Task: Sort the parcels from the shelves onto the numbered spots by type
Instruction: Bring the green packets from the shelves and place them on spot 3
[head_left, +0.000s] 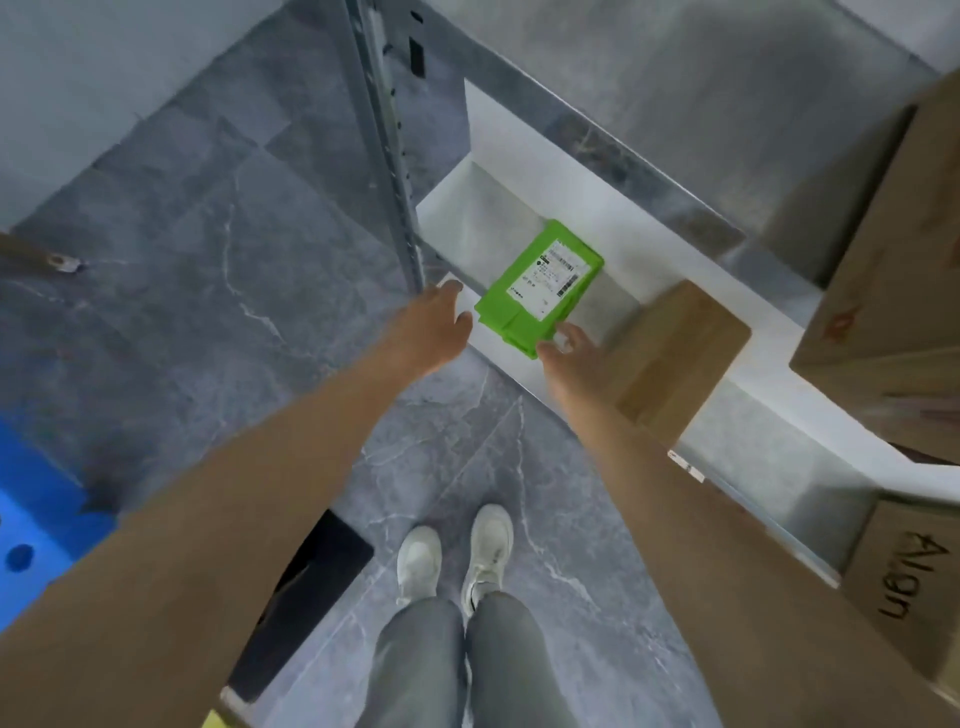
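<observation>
At far left a blue crate (31, 530) sits on the floor, well apart from the work. Next comes the shelf post (395, 171). Just beside it is our left hand (431, 322), fingers straight and holding nothing, near the left corner of the green parcel (540, 283) without clearly touching it. The parcel lies flat on the white shelf (467, 228), label up, its near corner at the front edge. Our right hand (569, 353) is at that corner, fingers loose and closed round nothing; it may be touching, but we cannot be sure. We judge the main risk to be a slip: the wrapper looks slick, and a pinch at one corner could let it slide off the edge to the floor. Further right, the brown box (680, 358) stands just beside our right wrist, so a wide lift could knock it.
</observation>
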